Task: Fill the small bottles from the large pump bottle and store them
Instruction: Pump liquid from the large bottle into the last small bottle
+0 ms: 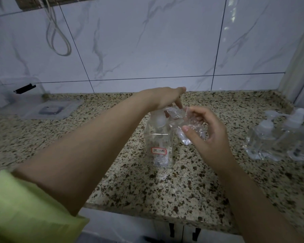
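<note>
Fingers (195, 129) of the right hand (209, 132) grip a small bottle (186, 127), tilted at the spout of the large pump bottle (159, 142) standing on the surface (130, 181); the left hand (167, 99) presses the pump with straight fingers.

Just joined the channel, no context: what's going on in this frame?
A person at a speckled stone counter is filling a small clear bottle from the large pump bottle. The left hand rests on top of the pump head, apparently pressing it. The right hand grips the small bottle, tilted with its mouth at the pump spout. A group of other clear pump bottles stands at the right edge, and a clear plastic storage box sits at the left against the tiled wall.
</note>
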`<state>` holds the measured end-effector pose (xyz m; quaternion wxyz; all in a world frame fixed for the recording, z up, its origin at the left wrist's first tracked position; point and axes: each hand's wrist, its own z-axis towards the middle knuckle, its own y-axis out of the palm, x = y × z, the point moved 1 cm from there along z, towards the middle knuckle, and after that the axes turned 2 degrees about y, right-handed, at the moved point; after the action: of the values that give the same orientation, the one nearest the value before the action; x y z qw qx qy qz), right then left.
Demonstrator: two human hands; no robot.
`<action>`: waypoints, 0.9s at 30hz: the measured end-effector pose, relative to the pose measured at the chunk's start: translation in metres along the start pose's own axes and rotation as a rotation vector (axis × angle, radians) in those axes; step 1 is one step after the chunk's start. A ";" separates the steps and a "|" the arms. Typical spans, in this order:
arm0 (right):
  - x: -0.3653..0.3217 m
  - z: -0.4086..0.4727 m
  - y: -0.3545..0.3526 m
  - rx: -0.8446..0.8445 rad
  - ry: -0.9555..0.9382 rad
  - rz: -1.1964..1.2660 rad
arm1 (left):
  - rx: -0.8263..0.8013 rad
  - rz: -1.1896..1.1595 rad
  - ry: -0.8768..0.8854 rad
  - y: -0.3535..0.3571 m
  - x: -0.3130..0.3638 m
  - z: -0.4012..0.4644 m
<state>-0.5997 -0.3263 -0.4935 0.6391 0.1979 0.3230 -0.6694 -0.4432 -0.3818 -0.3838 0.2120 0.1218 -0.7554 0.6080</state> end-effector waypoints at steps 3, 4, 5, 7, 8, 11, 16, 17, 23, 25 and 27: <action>0.000 -0.001 0.000 -0.002 0.004 0.009 | -0.003 0.030 -0.002 0.000 0.002 0.002; 0.000 -0.001 -0.001 0.002 0.005 0.009 | 0.005 0.023 0.000 0.001 0.002 0.002; 0.000 -0.001 -0.001 0.001 0.004 0.010 | 0.018 0.009 0.001 0.000 0.001 0.002; 0.000 0.000 -0.001 -0.009 -0.006 0.000 | 0.033 -0.017 -0.005 0.000 -0.002 0.001; 0.000 0.000 -0.001 -0.015 -0.009 -0.007 | 0.022 -0.007 -0.007 0.000 -0.001 0.001; -0.001 0.000 -0.001 -0.010 -0.006 0.002 | -0.029 0.049 -0.015 -0.002 0.006 0.000; -0.001 -0.001 -0.001 -0.011 0.008 0.000 | -0.021 0.047 -0.011 -0.001 0.005 -0.002; -0.001 0.000 -0.001 -0.015 0.000 -0.005 | -0.023 0.058 -0.017 -0.001 0.005 -0.003; -0.002 0.000 -0.001 -0.012 -0.016 0.009 | 0.004 0.038 -0.013 -0.001 0.008 -0.003; -0.002 0.000 -0.001 -0.026 -0.013 -0.001 | -0.010 0.046 -0.024 0.000 0.006 -0.003; -0.003 -0.001 -0.001 -0.023 -0.012 0.006 | -0.018 0.068 -0.022 0.000 0.008 -0.003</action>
<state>-0.6005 -0.3238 -0.4921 0.6452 0.1875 0.3260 -0.6650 -0.4500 -0.3784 -0.3793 0.1840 0.1009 -0.7667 0.6067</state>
